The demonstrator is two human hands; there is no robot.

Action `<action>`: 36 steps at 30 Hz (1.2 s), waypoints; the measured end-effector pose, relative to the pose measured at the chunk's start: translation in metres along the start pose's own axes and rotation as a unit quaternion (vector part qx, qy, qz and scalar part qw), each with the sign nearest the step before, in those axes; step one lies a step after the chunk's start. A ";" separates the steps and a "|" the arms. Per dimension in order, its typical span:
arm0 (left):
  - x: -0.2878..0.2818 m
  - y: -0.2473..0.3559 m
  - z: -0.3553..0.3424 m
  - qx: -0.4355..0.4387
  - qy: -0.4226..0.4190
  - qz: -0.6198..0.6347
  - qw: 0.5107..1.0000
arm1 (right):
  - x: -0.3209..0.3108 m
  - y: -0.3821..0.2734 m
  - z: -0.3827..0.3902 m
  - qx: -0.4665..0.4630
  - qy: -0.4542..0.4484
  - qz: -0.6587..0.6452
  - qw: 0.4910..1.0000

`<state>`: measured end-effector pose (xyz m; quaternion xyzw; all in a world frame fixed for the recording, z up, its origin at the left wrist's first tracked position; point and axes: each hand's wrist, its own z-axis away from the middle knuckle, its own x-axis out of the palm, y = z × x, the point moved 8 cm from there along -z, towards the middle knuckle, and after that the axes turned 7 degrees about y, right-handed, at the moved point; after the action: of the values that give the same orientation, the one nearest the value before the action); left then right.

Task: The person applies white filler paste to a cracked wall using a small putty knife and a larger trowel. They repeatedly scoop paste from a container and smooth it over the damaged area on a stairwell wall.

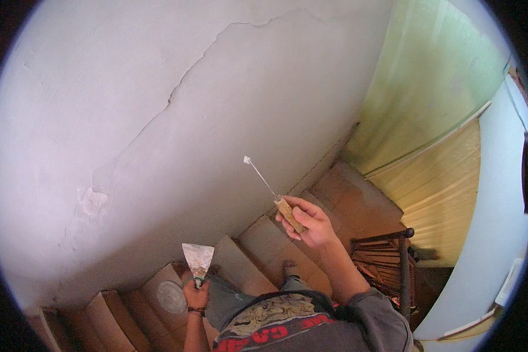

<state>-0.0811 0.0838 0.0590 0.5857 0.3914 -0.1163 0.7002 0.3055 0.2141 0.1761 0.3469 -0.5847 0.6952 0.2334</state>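
My right hand (314, 220) is raised in front of the wall, closed round the handle of what looks like a wooden-handled putty knife (289, 212). Seen edge-on, its blade is a thin line with a lump of white paste (247, 159) at the tip. Lower and to the left, my left hand (196, 295) grips a wide scraper (198, 258), blade pointing up and smeared with white. A long jagged crack or plaster edge (208, 50) runs across the pale wall (158, 141). A rough white patch (94, 201) lies at its lower left end. Neither tool clearly touches the wall.
I stand on brown stairs (246, 267) that run along the wall. A round whitish lid or container (172, 296) sits on a step beside my left hand. At the right are a dark railing (403, 264) and green and yellow curtains (440, 188).
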 end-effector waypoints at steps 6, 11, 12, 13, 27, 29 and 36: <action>-0.005 0.016 -0.014 0.115 0.001 -0.211 0.971 | -0.021 0.006 0.015 -0.017 0.050 -0.048 0.997; -0.009 -0.011 -0.005 0.002 0.049 -0.162 0.986 | -0.017 -0.001 0.016 -0.012 0.026 0.010 1.000; -0.007 -0.013 -0.003 -0.003 0.048 -0.158 0.986 | -0.016 -0.001 0.015 -0.008 0.022 0.011 1.000; -0.004 -0.014 -0.004 -0.007 0.047 -0.154 0.987 | -0.016 -0.001 0.013 0.001 0.017 -0.001 1.000; 0.010 -0.006 0.009 -0.058 0.009 -0.166 0.984 | -0.005 -0.022 -0.008 -0.034 0.078 0.147 0.986; 0.010 -0.002 0.010 -0.046 0.017 -0.143 0.989 | 0.001 -0.031 -0.007 -0.066 0.079 0.173 0.980; 0.024 -0.027 0.014 0.063 0.100 -0.175 0.978 | 0.007 -0.044 -0.010 -0.082 0.008 0.323 0.943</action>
<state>-0.0760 0.0708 0.0228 0.5596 0.5478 -0.2019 0.5882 0.3302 0.2325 0.2093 0.1139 -0.7182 0.6859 0.0285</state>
